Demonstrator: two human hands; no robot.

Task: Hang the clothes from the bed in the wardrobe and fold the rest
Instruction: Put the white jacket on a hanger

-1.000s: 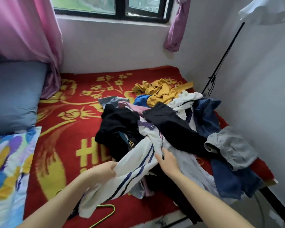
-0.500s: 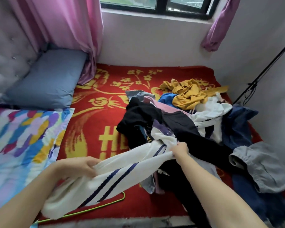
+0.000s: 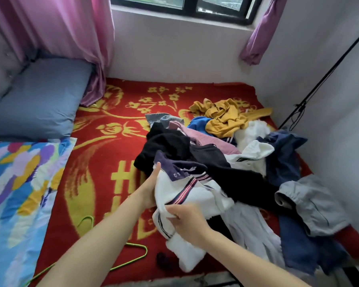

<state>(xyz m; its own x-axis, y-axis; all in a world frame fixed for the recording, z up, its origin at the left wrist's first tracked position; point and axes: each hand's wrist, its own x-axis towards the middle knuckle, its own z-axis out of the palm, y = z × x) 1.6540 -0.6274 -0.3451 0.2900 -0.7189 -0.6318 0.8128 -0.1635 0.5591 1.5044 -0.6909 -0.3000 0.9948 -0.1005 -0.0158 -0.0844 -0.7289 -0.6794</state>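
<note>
In the head view, the left hand (image 3: 150, 188) holds the white garment (image 3: 197, 195) at its side edge. The thumb lies on the front of the cloth and the other fingers are hidden behind it, so this grip is closed on the fabric. The right hand (image 3: 188, 221), just below and to the right of the left grip, has its fingers curled and pinches a fold of the same garment. The garment has a purple collar (image 3: 174, 169) right above the left grip and a striped band between the two grips. Its lower end lies on the bed (image 3: 104, 162) under the right grip. Beyond both grips is the pile of clothes: a black piece (image 3: 226, 172) touching the garment, a yellow piece (image 3: 224, 118) farther away, and a grey piece (image 3: 313, 204) to the right. A green hanger (image 3: 136, 258) lies on the bed below the left grip.
</note>
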